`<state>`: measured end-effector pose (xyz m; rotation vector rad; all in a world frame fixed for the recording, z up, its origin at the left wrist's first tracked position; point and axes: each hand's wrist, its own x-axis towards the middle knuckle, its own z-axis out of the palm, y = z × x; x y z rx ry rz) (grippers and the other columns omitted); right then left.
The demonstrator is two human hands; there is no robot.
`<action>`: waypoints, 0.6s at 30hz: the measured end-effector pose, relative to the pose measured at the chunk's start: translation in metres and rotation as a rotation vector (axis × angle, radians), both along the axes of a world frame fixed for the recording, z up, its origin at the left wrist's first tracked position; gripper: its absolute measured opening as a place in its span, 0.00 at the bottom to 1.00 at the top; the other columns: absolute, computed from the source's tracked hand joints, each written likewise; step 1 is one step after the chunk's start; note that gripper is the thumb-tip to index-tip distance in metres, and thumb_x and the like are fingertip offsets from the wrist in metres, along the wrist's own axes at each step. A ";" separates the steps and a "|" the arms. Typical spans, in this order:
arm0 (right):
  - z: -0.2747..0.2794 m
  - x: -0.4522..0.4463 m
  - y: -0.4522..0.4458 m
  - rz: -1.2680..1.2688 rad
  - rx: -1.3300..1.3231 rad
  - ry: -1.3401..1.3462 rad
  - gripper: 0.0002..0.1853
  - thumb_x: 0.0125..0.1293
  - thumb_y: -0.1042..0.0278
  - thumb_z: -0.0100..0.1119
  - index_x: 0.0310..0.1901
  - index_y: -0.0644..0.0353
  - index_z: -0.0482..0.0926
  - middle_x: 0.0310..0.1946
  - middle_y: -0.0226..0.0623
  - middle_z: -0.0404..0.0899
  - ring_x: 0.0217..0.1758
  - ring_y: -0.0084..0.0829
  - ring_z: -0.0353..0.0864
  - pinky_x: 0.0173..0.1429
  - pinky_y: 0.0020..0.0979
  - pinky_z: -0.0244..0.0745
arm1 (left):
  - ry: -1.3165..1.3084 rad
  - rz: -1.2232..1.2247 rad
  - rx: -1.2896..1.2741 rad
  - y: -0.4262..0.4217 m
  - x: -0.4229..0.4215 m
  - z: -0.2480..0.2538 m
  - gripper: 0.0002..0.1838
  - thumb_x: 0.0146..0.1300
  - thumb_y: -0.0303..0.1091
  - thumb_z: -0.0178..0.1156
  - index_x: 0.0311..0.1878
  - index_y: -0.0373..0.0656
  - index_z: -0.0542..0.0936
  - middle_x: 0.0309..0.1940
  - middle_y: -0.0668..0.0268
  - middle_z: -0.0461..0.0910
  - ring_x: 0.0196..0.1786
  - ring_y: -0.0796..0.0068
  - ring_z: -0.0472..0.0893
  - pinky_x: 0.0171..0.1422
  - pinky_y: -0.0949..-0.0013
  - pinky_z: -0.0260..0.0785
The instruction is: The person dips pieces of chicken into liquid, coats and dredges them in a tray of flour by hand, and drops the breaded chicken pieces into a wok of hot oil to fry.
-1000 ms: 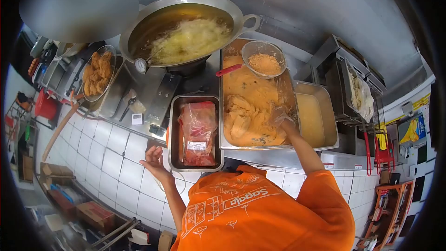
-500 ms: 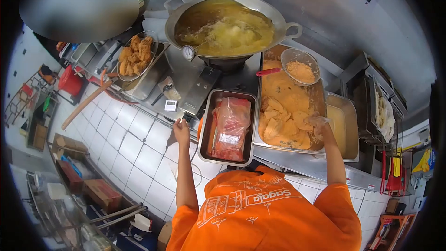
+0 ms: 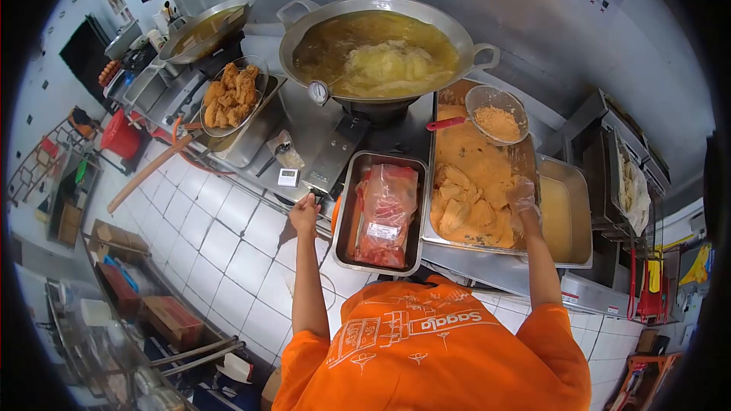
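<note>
My left hand (image 3: 304, 215) is at the front edge of the steel stove (image 3: 326, 169), its fingers pinched around a small dark knob. My right hand (image 3: 522, 196), in a clear plastic glove, rests on orange breading flour (image 3: 487, 164) at the right side of a metal tray (image 3: 531, 160). Its fingers are stretched out with nothing visible in them. Coated pieces (image 3: 457, 202) are heaped in the tray, left of that hand. Above my left hand, a wok (image 3: 466, 36) of bubbling oil (image 3: 327, 42) has a dial thermometer (image 3: 318, 92) at its rim.
A pan (image 3: 344, 240) of bagged raw meat (image 3: 388, 209) stands between my arms. A strainer (image 3: 499, 113) with crumbs lies over the tray. Fried chicken (image 3: 231, 97) fills a long-handled strainer on the left. A batter container (image 3: 565, 217) stands right. A white timer (image 3: 288, 177) is near my left hand.
The view has shifted, showing a second wok at left. My left fingers have come up and closed at the stove's knob. My right hand stays in the tray, raised slightly.
</note>
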<state>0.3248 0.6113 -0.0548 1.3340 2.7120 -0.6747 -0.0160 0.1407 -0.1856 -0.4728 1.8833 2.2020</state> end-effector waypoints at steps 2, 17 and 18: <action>0.005 -0.010 0.002 -0.043 0.006 0.075 0.14 0.59 0.66 0.62 0.46 0.58 0.88 0.46 0.52 0.87 0.50 0.49 0.87 0.53 0.42 0.82 | -0.003 -0.011 -0.011 -0.002 0.000 0.000 0.20 0.70 0.37 0.69 0.56 0.29 0.82 0.39 0.63 0.86 0.34 0.78 0.82 0.43 0.74 0.84; -0.106 -0.041 0.144 0.407 0.749 -0.064 0.11 0.61 0.61 0.59 0.30 0.60 0.83 0.26 0.46 0.81 0.31 0.44 0.82 0.39 0.42 0.77 | 0.016 -0.131 -0.057 -0.016 -0.015 -0.003 0.20 0.71 0.37 0.69 0.55 0.29 0.81 0.44 0.60 0.82 0.43 0.72 0.83 0.49 0.71 0.83; -0.107 -0.043 0.138 0.401 0.711 0.094 0.10 0.60 0.63 0.59 0.30 0.61 0.82 0.26 0.46 0.81 0.31 0.44 0.82 0.39 0.42 0.77 | 0.003 -0.128 -0.059 -0.018 -0.014 0.001 0.19 0.71 0.37 0.69 0.54 0.30 0.81 0.43 0.62 0.81 0.43 0.72 0.82 0.50 0.71 0.84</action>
